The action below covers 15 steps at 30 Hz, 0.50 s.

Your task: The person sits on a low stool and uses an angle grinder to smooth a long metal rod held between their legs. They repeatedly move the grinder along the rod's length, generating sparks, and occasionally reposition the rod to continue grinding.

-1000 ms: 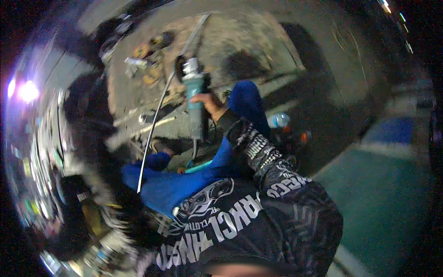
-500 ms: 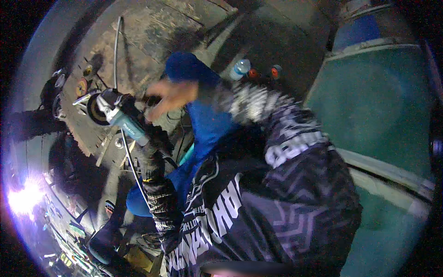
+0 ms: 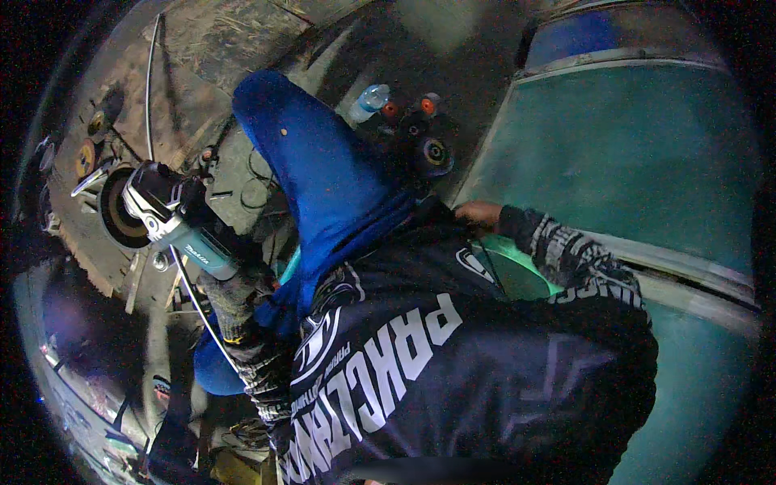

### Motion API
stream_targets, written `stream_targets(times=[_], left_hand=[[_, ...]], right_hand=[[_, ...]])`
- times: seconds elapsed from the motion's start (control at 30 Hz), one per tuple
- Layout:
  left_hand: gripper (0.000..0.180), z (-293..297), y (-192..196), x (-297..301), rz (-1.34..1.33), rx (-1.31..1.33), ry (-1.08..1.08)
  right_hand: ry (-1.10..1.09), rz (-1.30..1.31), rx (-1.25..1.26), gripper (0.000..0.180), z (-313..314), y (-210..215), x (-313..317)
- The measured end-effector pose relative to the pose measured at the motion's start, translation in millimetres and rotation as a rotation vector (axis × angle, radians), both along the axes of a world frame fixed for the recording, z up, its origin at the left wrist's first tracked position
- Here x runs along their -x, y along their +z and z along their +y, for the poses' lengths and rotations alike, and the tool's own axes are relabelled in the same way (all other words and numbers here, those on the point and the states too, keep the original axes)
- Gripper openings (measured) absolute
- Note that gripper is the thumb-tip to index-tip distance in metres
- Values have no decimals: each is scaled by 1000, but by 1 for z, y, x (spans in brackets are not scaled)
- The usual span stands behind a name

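My gloved left hand (image 3: 232,297) is closed around the rear body of a teal and silver angle grinder (image 3: 200,249). The grinder's dark round disc (image 3: 118,208) points away to the left. Beneath the tool runs a long thin metal rod (image 3: 149,89), crossing from the upper left down toward my left forearm. My bare right hand (image 3: 481,216) is low at my right side, by the hem of my dark jacket, and its fingers are mostly hidden. A bright green curved edge (image 3: 521,263) shows below that hand.
Several loose discs, one of them orange (image 3: 87,158), lie left of my blue trouser leg (image 3: 311,162). Beyond the knee stand a clear plastic bottle (image 3: 372,101) and some orange-centred round items (image 3: 428,103). A large green panel (image 3: 614,153) fills the right side.
My right hand has swung from beside the grinder back to my right side. The view has shifted, so the grinder, still in my left hand, appears farther left. The bright glare at left is gone.
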<state>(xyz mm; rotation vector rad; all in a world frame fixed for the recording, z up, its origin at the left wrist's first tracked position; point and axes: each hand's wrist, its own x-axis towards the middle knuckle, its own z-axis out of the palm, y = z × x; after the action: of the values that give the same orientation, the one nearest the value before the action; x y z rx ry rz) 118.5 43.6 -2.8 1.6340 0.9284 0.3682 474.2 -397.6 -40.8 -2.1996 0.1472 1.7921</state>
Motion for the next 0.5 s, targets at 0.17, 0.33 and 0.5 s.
stream_targets(times=[0.17,0.33,0.5], left_hand=[[37,5,-11,-1,-16,27,-35],[37,3,-8,-2,54,-35,-131],[30,-6,19,-15,-34,12,94]], right_hand=[[-433,-14,61,33,20,25,27],[-640,324,-43,38,42,63,34],[-540,48,-114,38,23,63,66]])
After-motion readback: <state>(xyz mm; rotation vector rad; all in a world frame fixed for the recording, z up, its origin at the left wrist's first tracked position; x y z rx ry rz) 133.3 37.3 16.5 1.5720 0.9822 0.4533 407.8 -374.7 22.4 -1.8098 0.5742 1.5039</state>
